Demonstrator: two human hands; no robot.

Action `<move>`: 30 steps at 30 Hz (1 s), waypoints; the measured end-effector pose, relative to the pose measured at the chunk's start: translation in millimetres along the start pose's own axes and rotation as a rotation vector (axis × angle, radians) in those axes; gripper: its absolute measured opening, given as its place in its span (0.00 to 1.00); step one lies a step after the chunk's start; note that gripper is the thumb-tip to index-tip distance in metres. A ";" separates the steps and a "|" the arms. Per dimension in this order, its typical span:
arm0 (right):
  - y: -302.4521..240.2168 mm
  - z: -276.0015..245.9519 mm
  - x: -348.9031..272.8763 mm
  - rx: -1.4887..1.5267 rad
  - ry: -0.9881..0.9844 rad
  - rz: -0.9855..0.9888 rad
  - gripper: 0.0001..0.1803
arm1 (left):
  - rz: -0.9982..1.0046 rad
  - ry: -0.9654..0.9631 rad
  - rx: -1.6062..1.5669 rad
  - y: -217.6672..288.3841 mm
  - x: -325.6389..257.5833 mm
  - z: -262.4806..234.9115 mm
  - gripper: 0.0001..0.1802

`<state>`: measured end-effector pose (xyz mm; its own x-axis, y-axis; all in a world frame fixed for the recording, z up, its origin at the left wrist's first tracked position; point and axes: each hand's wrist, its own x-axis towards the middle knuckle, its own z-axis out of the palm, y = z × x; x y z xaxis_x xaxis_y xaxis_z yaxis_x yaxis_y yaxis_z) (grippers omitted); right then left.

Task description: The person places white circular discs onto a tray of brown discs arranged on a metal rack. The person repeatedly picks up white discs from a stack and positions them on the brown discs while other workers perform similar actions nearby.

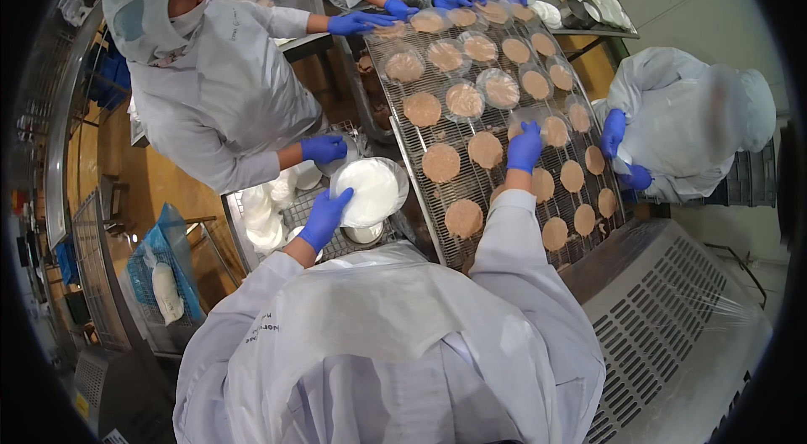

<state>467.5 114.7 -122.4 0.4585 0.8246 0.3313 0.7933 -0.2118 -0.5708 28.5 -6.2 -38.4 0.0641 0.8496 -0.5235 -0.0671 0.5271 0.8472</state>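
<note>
White coat sleeves fill the bottom of the view, and from them two blue-gloved hands reach out over the line. On the person's left, the left hand has its grip partly closed on the near rim of a round, clear, shallow lid, fingers under it and thumb side up; the lid looks white and sits tilted just above a small wire rack where more white lids are stacked. Being round, it has no real long axis; its flat face is turned up toward the camera and slightly away. The right hand lies palm down on the wire mesh conveyor among round brown patties; whether its fingers pinch anything I cannot tell. As for progress, it looks partway: several patties toward the far end already sit under clear lids, while the rows nearer the person are bare. Co-workers in white coats and blue gloves work at the left, far end and right.
</note>
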 end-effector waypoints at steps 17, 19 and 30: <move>-82.8 7.8 57.2 -0.327 -0.425 -0.273 0.09 | -0.051 0.044 0.023 21.4 -1.1 7.5 0.24; -91.3 -11.0 15.7 -0.508 -0.631 -0.330 0.11 | -0.013 0.012 -0.012 18.0 3.7 18.1 0.23; -195.8 -73.6 -83.5 0.416 -0.591 -0.227 0.15 | 0.109 -0.053 0.089 31.0 18.4 62.5 0.20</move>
<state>303.3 48.7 17.0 -0.0818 0.9932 0.0834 0.5725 0.1153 -0.8118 89.9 24.5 -16.1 0.1143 0.8980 -0.4248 0.0120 0.4263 0.9045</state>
